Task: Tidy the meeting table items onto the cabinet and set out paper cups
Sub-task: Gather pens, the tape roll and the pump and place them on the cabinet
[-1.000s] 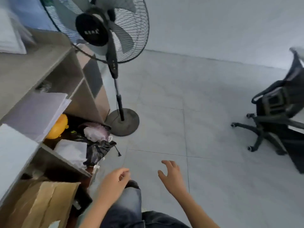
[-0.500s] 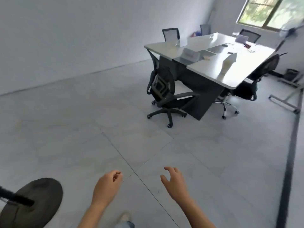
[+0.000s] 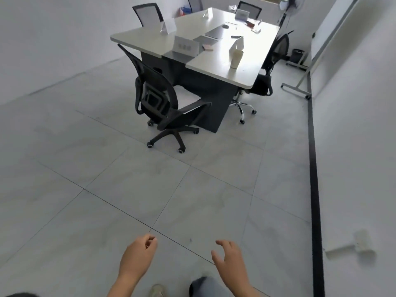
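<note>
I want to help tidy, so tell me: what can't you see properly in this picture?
Head view, the only one:
- Cabinet: outside the frame.
- Cup on the table: one or a stack, full or empty; too far, glare.
- Card writing: too small.
- Small things at the far end: tiny, blurred.
- Far chair: cut by the top edge.
- White thing on the floor: blurred.

I have swung the view off the cabinet and its floor fan onto the bench (image 3: 216,67), now nearer and more central than a half-second ago. The fan's base has left the lower-left corner; the black chair (image 3: 159,99) stands closer.
</note>
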